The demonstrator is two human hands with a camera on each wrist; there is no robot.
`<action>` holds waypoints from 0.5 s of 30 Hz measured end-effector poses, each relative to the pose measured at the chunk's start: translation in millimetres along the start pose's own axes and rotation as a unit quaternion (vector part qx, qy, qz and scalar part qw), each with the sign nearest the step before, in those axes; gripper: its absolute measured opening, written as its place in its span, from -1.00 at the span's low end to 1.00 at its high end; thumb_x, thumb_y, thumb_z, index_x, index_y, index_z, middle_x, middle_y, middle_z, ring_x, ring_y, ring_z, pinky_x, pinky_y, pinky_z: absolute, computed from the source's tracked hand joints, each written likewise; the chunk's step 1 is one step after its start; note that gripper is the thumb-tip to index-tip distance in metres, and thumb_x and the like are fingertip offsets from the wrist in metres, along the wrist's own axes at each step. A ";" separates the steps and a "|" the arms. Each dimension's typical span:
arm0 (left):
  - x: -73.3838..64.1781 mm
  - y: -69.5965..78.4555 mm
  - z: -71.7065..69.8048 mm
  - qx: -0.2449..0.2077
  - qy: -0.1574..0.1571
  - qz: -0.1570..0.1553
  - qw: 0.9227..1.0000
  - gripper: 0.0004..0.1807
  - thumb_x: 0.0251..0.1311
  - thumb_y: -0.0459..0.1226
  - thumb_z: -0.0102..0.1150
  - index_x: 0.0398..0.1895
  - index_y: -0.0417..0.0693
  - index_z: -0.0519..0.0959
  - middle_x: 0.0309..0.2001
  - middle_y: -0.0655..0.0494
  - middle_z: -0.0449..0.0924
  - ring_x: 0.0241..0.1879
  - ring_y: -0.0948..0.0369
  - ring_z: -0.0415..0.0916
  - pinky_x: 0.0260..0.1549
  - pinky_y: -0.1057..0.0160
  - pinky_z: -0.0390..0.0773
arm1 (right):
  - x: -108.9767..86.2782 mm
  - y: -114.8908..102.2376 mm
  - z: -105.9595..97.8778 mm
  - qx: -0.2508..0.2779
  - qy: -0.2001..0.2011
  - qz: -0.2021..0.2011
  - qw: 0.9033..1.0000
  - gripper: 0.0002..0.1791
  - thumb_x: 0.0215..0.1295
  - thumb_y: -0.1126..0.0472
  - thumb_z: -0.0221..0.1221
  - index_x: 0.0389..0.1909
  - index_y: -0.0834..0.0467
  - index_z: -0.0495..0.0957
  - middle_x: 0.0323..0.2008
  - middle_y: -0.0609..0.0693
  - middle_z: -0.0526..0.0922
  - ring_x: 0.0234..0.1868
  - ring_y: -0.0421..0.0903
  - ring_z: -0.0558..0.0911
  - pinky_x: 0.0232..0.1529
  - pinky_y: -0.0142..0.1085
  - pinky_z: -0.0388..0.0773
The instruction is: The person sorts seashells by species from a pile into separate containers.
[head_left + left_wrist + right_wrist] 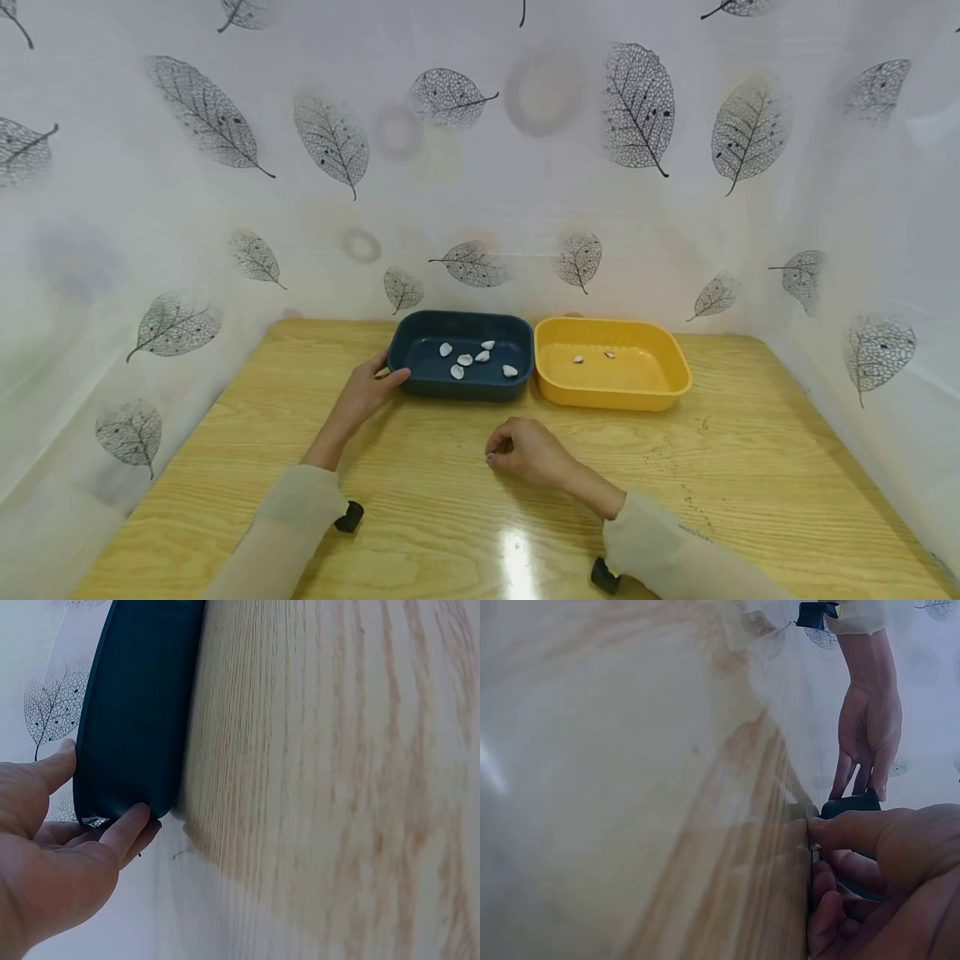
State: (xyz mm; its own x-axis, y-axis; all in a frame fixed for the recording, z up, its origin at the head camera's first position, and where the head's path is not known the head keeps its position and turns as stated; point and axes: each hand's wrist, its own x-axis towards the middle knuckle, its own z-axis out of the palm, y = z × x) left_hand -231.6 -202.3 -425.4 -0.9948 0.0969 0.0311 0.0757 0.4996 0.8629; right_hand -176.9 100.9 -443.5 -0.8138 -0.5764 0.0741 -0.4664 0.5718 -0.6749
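Note:
At the left end of the dark blue tray [461, 388], my left hand [365, 392] grips the wall, its thumb at the rim. In the left wrist view, the fingers of that hand [67, 862] curl against the end of the tray [135, 712]. Several white shells [465, 360] lie spread inside the tray. My right hand [531, 452] is low over the table in front of the trays and pinches a small grey-white shell [490, 457] between thumb and fingers. In the right wrist view, the right hand [885, 862] mostly hides that shell.
A yellow tray [611, 398] stands against the right side of the dark blue one, with two small shells [578, 359] in it. Both trays sit toward the back of the wood-grain table [420, 517]. Behind hangs a white leaf-print curtain [480, 183].

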 end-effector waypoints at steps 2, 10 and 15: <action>-0.5 0.2 -0.1 0.000 0.001 0.001 1.000 -0.20 0.52 -0.12 0.17 0.62 -0.29 0.08 0.54 -0.34 0.14 0.44 -0.25 0.26 0.37 -0.16 0.35 | 0.0 0.0 0.2 -0.005 0.000 -0.001 1.000 -0.96 0.19 0.36 0.42 -0.38 0.19 0.74 -0.39 -0.13 0.66 -0.32 -0.24 0.58 -0.28 -0.39 0.57; -0.5 1.1 -0.1 -0.001 0.001 0.000 1.000 -0.21 0.53 -0.12 0.16 0.62 -0.28 0.08 0.54 -0.34 0.14 0.45 -0.25 0.25 0.37 -0.16 0.36 | 0.7 5.1 -3.5 0.047 -0.006 0.000 0.999 -0.92 0.16 0.40 0.42 -0.42 0.19 0.71 -0.46 -0.16 0.67 -0.41 -0.33 0.56 -0.36 -0.43 0.55; -0.1 0.7 0.3 -0.006 -0.001 0.002 1.000 -0.21 0.52 -0.13 0.16 0.62 -0.29 0.08 0.54 -0.35 0.14 0.45 -0.25 0.26 0.37 -0.16 0.36 | 0.1 10.4 -9.7 0.105 -0.015 0.030 0.994 -0.94 0.18 0.39 0.42 -0.36 0.22 0.72 -0.45 -0.13 0.68 -0.40 -0.29 0.56 -0.37 -0.45 0.52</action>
State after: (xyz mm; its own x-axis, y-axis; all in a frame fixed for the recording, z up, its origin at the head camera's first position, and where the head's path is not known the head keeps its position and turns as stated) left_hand -231.5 -201.7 -425.0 -0.9944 0.1002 0.0327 0.0778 0.4884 0.8691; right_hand -185.2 112.5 -443.4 -0.8262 -0.5633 0.0098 -0.3323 0.4733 -0.8158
